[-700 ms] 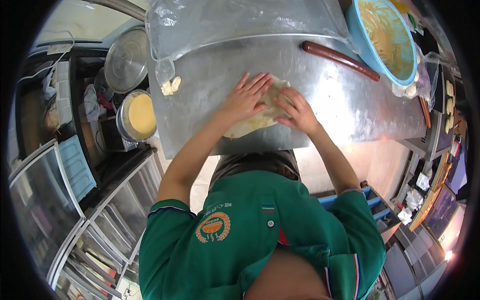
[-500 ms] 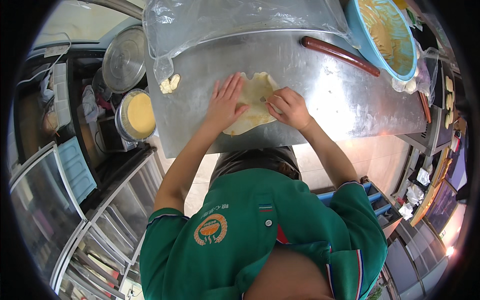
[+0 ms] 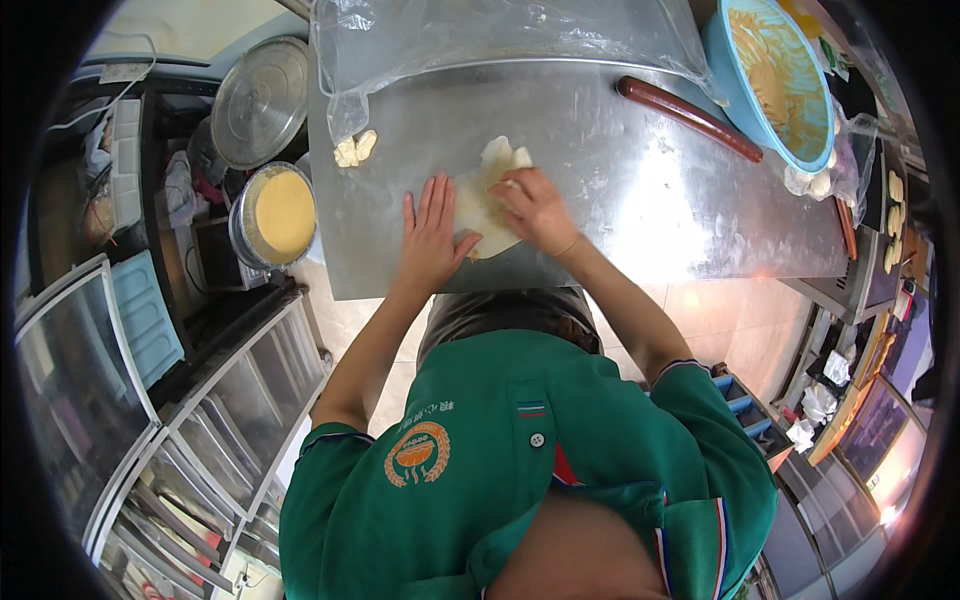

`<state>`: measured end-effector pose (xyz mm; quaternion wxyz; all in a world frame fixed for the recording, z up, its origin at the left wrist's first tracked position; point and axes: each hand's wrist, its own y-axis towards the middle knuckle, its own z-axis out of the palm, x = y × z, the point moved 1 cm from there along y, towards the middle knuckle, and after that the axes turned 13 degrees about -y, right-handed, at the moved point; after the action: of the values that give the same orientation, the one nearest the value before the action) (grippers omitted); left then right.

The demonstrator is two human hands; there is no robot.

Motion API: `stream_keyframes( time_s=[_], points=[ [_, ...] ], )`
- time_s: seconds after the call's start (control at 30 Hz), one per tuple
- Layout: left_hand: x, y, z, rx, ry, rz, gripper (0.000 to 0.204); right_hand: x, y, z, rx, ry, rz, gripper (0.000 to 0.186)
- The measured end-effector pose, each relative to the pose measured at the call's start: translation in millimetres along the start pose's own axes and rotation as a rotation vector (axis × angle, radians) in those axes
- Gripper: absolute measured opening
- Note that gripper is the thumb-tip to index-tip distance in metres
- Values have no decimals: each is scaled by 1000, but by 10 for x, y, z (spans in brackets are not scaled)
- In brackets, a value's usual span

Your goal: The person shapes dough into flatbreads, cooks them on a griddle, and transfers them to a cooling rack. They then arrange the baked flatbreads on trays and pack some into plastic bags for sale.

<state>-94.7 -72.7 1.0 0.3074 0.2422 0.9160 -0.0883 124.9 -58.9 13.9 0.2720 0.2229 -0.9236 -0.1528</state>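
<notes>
Head view, looking straight down over a person in a green shirt standing at a steel table [image 3: 620,200], which serves as the landmark here.

One piece of pale, cream-coloured dough [image 3: 487,195] lies on the table near its front edge, roughly at the middle of the table's width. It is flattened, soft-looking and irregular, with a folded or bunched flap at its far end. The left hand [image 3: 432,235] lies open and flat, fingers together, palm down on the table's surface at the dough's left edge, touching it. The right hand [image 3: 535,208] rests on top of the dough with its fingers curled, pinching or folding the upper part.

Toward the table's far left corner sits one small cluster of pale dough scraps [image 3: 354,149]. Along the far edge lies one sheet of clear plastic [image 3: 500,35], crumpled. At the far right of the table rests one long reddish-brown rolling pin [image 3: 688,117], lying diagonally, and just beyond it one blue bowl [image 3: 745,120] holding a yellowish mixture.

Left of the table, off its surface, stand one round pot of yellow batter [image 3: 283,213] and, behind it, one round metal lid [image 3: 260,100].
</notes>
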Motion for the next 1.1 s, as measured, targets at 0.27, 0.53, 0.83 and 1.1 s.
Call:
stream_keyframes(
  time_s=[0.27,0.53,0.83,1.1],
  points=[
    [-257,503,194,41,-52,210,92,-117,-130,-442,-45,-236,323,40],
    [-48,63,0,28,-28,43,88,188,-56,-4,0,-91,321,38],
    [-122,38,157,75,-5,122,87,114,-99,-135,-65,-96,246,42],
    [-34,-678,-101,155,-9,92,89,232,-90,219,116,133,295,42]
  ],
)
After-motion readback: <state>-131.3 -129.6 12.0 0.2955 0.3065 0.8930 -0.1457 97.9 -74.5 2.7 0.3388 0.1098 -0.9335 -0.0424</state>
